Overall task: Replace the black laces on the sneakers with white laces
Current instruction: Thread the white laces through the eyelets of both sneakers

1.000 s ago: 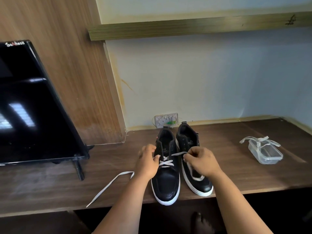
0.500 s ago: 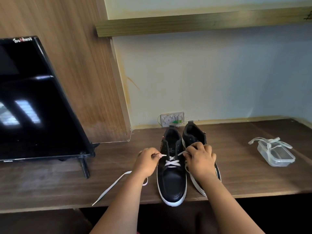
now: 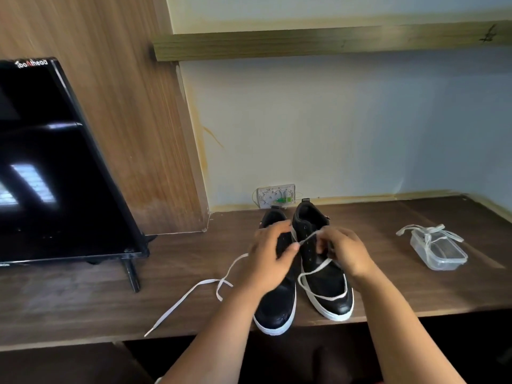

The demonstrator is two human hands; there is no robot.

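Fingers (image 3: 293, 246) of both hands pinch white lace (image 3: 310, 238) | wrists raised above sneakers (image 3: 324, 284)

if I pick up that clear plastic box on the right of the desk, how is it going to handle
The clear plastic box is probably light: its walls look thin and see-through. It is low and wide, so a push would likely slide it rather than tip it. The spare white lace draped loosely over it is floppy and may well slip off when you lift.
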